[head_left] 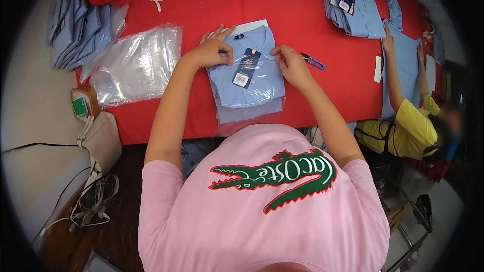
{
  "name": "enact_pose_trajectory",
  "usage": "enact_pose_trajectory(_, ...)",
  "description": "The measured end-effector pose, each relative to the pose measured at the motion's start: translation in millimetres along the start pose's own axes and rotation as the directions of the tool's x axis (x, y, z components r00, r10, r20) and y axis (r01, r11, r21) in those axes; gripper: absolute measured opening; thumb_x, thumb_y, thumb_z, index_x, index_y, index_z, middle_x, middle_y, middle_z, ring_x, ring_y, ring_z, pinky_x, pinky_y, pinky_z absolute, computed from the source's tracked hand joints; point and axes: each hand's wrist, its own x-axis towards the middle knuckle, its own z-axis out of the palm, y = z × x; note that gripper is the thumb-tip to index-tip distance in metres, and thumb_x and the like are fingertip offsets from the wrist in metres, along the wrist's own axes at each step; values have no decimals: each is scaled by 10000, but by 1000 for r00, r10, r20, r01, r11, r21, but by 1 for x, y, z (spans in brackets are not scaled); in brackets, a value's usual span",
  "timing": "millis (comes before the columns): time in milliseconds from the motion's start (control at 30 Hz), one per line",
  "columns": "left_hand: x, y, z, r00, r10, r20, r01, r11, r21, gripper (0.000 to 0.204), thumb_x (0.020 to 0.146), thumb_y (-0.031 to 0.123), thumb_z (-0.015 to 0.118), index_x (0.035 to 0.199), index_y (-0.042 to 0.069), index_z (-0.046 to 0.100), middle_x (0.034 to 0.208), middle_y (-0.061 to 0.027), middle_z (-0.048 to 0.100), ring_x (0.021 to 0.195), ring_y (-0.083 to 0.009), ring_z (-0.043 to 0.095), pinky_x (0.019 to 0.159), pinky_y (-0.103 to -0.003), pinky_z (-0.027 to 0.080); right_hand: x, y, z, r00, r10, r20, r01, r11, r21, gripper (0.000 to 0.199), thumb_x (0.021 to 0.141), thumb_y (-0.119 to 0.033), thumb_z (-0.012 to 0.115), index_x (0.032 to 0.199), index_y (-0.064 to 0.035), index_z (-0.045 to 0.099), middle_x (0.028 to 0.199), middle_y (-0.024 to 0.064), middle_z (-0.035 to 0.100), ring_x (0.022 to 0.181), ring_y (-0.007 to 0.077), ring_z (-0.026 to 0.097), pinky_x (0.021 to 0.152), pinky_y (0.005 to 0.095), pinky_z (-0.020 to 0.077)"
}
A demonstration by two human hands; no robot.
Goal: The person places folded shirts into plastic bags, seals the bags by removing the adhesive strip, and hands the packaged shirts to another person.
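Note:
In front of me on the red cloth lies a folded light blue shirt (268,78), its lower part inside a clear plastic bag (252,110). A navy hang tag (246,68) rests on the shirt, and a white card (258,24) sticks out past the collar. My left hand (216,50) is at the shirt's upper left, some fingers reaching to the card, the others closed on the bag's edge. At the shirt's upper right, my right hand (293,64) pinches the bag's other edge. The bag's film is hard to make out there.
Flat clear bags (141,65) lie to the left, beside a pile of bagged blue shirts (83,32). Blue thread snips (313,61) are right of my right hand. Folded tagged shirts (353,10) are stacked far right. Nearby, a co-worker in yellow (413,126) handles a blue garment (405,70).

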Motion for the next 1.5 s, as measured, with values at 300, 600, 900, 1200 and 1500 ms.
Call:
enact_pose_trajectory(300, -25, 6, 1, 983, -42, -181, 52, 998, 48, 132, 856, 194, 809, 870, 66, 778, 1685, -100, 430, 1536, -351, 391, 1280, -502, 284, 24, -17, -15, 782, -604, 154, 607, 682, -407, 179, 954, -40, 647, 1126, -40, 697, 989, 150, 696, 970, 378, 667, 962, 489, 516)
enact_pose_trajectory(600, -16, -13, 20, 940, -40, -338, 82, 991, 109, 142, 866, 158, 791, 926, 36, 751, 1663, -151, 449, 1436, -389, 496, 1225, -490, 365, 45, -2, -7, 832, -492, 258, 555, 749, -362, 207, 929, -28, 579, 1083, -80, 708, 1044, 120, 728, 944, 347, 717, 828, 463, 575)
enact_pose_trajectory(900, -56, 25, 24, 952, 6, -306, 67, 971, 229, 159, 871, 205, 794, 876, 52, 754, 1659, -181, 449, 1483, -436, 440, 1233, -506, 345, 7, -1, -11, 846, -459, 270, 524, 810, -265, 263, 943, -98, 696, 1199, -75, 748, 1035, 107, 705, 994, 321, 671, 874, 426, 544)
enact_pose_trajectory(1200, -109, 43, 80, 780, -299, -550, 159, 944, -288, 159, 861, 174, 825, 968, 60, 795, 1495, -202, 579, 1345, -383, 559, 1139, -462, 438, 113, -59, 49, 841, -531, 107, 523, 746, -412, 354, 920, -257, 750, 1225, -77, 764, 1255, 163, 703, 1109, 325, 697, 968, 427, 539)
enact_pose_trajectory(1500, -123, 44, 99, 704, -492, -512, 234, 842, -487, 175, 908, 144, 785, 1012, 4, 799, 1000, -106, 718, 943, -232, 704, 848, -351, 552, 115, -53, 108, 797, -238, 556, 188, 971, 147, 378, 906, -270, 777, 1218, -57, 781, 1039, 136, 795, 972, 327, 751, 908, 423, 573)
